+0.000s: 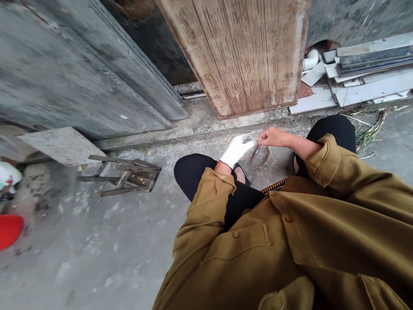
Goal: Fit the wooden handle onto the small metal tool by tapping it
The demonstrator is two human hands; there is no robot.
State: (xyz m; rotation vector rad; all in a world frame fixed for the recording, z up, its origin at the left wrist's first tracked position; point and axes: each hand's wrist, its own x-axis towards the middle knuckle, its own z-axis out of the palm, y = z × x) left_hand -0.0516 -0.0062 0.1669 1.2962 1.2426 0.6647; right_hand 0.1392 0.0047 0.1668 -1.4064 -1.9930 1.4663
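My left hand [238, 150], in a white glove, is closed, with its fingertips curled toward my other hand. Bare and pinched shut, my right hand [273, 137] meets it almost tip to tip. What the fingers hold, if anything, is too small to make out. Just below the fingertips is a thin reddish rod-like piece [254, 154] with a bluish part; I cannot tell whether it is held or lies on the ground. Beside it on the concrete lies a curved, rusty-brown thing [266, 160], whose kind is unclear.
A worn wooden panel [241, 56] leans ahead of me. Grey boards [74, 73] stand at the left, near an overturned wooden stool [124, 174] and a flat slab [63, 144]. Stacked tile strips [371, 88] and a white pipe elbow [311, 60] lie right. A red object [9, 231] shows far left.
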